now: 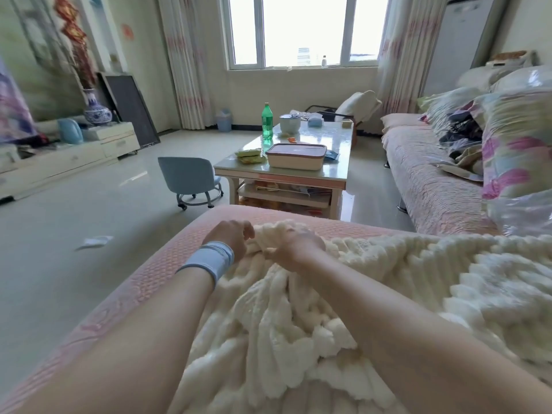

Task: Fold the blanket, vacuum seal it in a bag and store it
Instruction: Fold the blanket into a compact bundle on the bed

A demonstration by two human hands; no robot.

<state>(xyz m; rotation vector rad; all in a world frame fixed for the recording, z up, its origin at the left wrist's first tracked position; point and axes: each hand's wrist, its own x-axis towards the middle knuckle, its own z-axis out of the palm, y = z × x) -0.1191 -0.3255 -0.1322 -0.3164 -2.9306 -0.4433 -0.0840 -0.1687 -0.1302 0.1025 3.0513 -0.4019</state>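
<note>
**A:** Head view, the only one we have. Your left hand (231,234) and right hand (294,245) are side by side at the far edge of the cream blanket (343,294), both curled closed on a bunched bit of its edge. Looks like you're hunting for a corner, so the fold has barely begun.

**B:** Where's the rest of it?

**A:** Everything trails back from your grip toward you and off to the right, heaped loosely over the pink quilted sofa cover (155,264). Just beyond your knuckles there's only bare cover, then the drop to the floor.

**B:** Risks?

**A:** Two. Hands are nearly touching, so if you lift from here you'd raise a rope of fabric, not a straight edge; the fold would come out skewed. Also the grip sits close to the seat's outer edge; a hard pull could drag slack onto the floor.

**B:** Fabric condition?

**A:** Thick, plush, ribbed in puffy rows, heavily rumpled. My guess: bulky and springy, so folds will want pressing flat. Can't confirm a vacuum bag; some plastic-wrapped bedding (513,138) sits far right of your grip.
</note>
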